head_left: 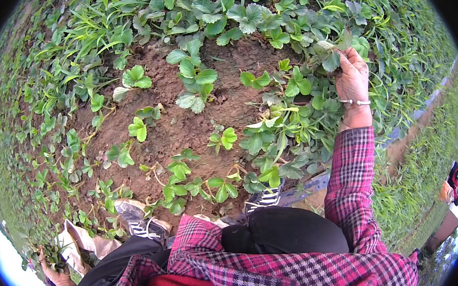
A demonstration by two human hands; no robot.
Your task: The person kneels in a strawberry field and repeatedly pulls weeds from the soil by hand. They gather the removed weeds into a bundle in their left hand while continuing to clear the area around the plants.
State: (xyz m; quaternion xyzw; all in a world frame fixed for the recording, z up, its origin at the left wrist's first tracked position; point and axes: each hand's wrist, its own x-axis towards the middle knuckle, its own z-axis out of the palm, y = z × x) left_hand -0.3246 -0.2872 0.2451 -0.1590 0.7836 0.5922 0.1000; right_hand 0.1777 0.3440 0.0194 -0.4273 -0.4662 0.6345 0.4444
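At the right, my right hand, a bangle at its wrist, pinches a strawberry leaf among dense low plants between thumb and fingers. My left hand is far down at the lower left, its fingers curled round a bunch of green leafy plants beside an open whitish sack. Bare reddish soil lies between the hands, with small strawberry plants rooted in it. The lower part of the bunch is partly hidden by my fingers.
My shoes stand on the soil at the near edge of the bed. A strip of plastic sheeting runs along the bed's right side, with a grassy strip beyond. At the far right edge another person is partly in view.
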